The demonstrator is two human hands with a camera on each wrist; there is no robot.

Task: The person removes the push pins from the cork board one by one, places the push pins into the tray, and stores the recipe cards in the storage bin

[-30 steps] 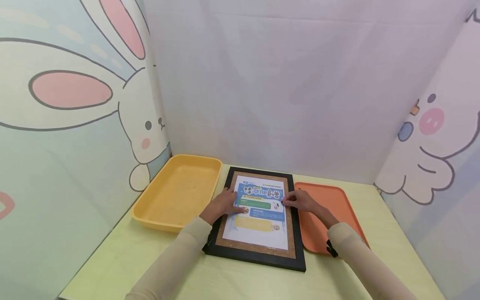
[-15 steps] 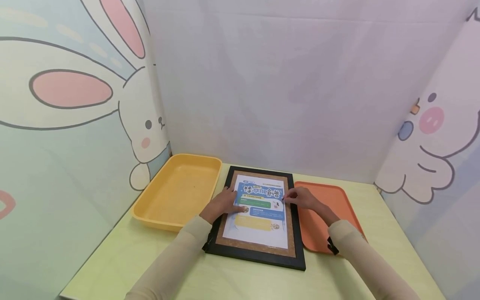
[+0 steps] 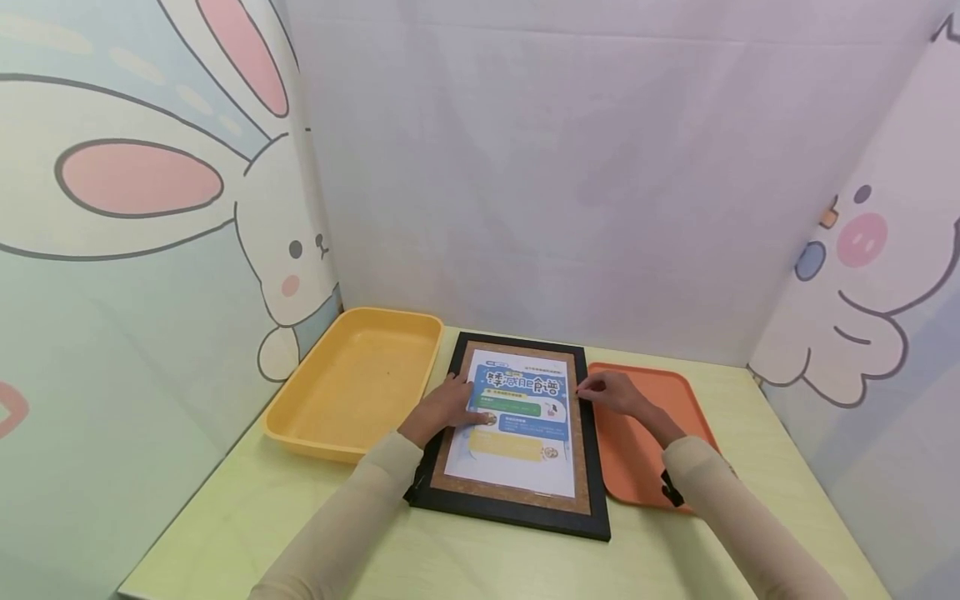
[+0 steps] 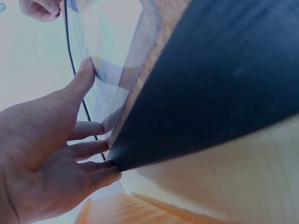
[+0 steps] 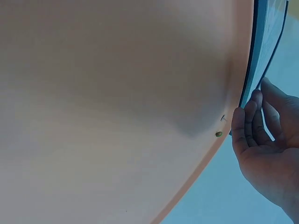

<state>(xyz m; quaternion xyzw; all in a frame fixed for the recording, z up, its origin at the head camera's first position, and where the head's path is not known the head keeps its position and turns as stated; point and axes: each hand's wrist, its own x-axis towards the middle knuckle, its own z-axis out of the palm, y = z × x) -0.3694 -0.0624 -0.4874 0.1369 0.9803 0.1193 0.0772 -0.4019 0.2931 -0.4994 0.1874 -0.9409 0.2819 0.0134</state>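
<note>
A printed poster sheet (image 3: 517, 467) lies on a cork board (image 3: 551, 503) with a black frame (image 3: 517, 518). My left hand (image 3: 444, 410) rests at the board's left side, thumb on the sheet and other fingers spread toward the frame's edge. In the left wrist view, the sheet's margin (image 4: 133, 51) looks clear like plastic. Over the board's right edge, my right hand (image 3: 613, 393) pinches a small dark thumbtack (image 4: 58, 15) between thumb and forefinger; its pin is hidden. The fingertips are just right of the sheet, over the cork strip.
An orange tray (image 3: 660, 383) stands right of the board, under my right forearm. Two small tacks lie in it, one with a gold-green head (image 5: 218, 134). A deep yellow tray (image 3: 360, 375) stands to the left. Curtain walls (image 3: 540, 167) close off the back and sides.
My right hand has shifted slightly right and upward, from the poster's right edge onto the cork strip. The left hand and the board stay in place.
</note>
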